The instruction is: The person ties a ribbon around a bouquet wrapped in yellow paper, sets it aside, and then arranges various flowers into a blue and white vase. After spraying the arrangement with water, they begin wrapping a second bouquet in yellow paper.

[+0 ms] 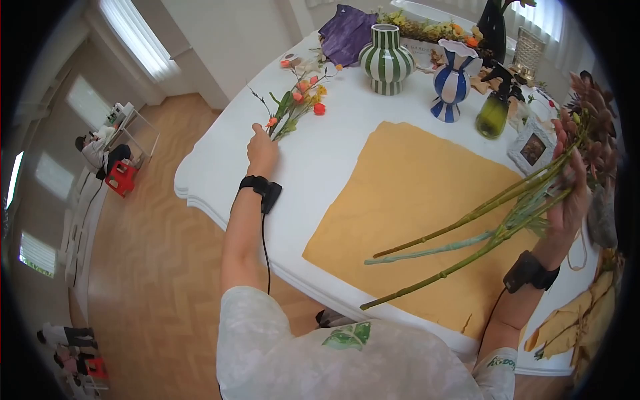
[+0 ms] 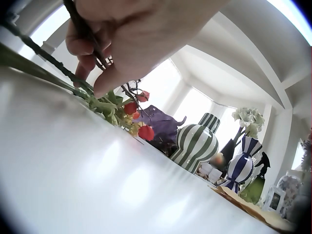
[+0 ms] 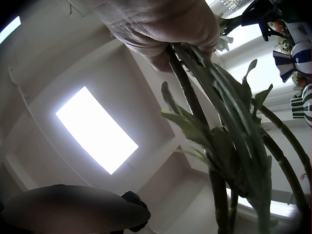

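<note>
My left hand (image 1: pixel 263 152) is at the far left of the white table, gripping the lower stems of a spray of artificial flowers (image 1: pixel 303 100) with orange-red blooms and green leaves. In the left wrist view, the fingers curl round a dark stem, with red blooms (image 2: pixel 146 132) beyond. On the right, my right hand (image 1: pixel 569 197) holds a bunch of long green flower stems (image 1: pixel 460 233) above the tan paper (image 1: pixel 413 180). Their cut ends point left and toward my body, while dusky reddish flower heads (image 1: pixel 593 100) rise past the hand. The right wrist view shows these thick stems (image 3: pixel 219 195) close up.
Along the back stand a green-striped vase (image 1: pixel 387 63), a blue-striped vase (image 1: pixel 452 83), a green spray bottle (image 1: pixel 493 117) and a small picture frame (image 1: pixel 533 148). Purple wrapping (image 1: pixel 347 33) lies behind. Crumpled brown paper (image 1: pixel 567 320) lies at the right edge. People sit far left.
</note>
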`<state>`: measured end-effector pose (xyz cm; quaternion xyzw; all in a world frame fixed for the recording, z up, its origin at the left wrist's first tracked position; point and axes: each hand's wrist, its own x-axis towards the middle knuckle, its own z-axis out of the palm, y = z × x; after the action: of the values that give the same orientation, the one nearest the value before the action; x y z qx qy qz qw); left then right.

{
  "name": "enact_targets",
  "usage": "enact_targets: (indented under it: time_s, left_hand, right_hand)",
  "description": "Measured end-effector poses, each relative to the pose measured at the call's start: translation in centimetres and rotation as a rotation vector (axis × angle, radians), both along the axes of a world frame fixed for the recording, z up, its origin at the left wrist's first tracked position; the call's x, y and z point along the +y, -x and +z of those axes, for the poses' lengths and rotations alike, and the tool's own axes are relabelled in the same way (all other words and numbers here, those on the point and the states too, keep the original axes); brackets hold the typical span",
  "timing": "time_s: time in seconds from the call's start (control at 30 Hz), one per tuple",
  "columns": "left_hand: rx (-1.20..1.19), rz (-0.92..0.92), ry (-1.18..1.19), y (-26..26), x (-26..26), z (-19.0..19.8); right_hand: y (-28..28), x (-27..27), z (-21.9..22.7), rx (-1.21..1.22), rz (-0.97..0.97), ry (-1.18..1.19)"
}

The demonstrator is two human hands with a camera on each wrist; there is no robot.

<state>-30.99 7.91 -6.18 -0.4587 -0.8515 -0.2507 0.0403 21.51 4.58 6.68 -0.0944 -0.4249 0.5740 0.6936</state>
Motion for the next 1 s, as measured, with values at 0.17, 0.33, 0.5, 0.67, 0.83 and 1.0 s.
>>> enact_targets:
  time_s: [0.17, 0.33, 0.5, 0.67, 0.83, 1.0]
  left_hand:
    - [0.058, 0.013, 0.067, 2.2, 0.8, -0.9]
    - [0.051, -0.087, 0.014, 2.1, 0.5, 1.1]
    - [0.055, -0.107, -0.178, 2.2, 1.1, 4.2]
    - [0.086, -0.103, -0.231, 3.8, 5.3, 5.9]
    - [0.072, -0.048, -0.287, 2.7, 8.2, 5.8]
    - [0.174, -0.054, -0.2, 4.7, 11.8, 2.4]
  right_hand:
    - [-0.2, 0.2, -0.1, 0.032, 0.025, 0.028]
    - [-0.2, 0.1, -0.2, 0.024, 0.007, 0.023]
    - [0.2, 0.0, -0.2, 0.092, 0.074, 0.048]
    - [0.4, 0.0, -0.4, 0.074, 0.051, 0.051]
    - [0.5, -0.1, -0.4, 0.075, 0.046, 0.045]
    - [1.3, -0.6, -0.2, 0.07, -0.045, 0.094]
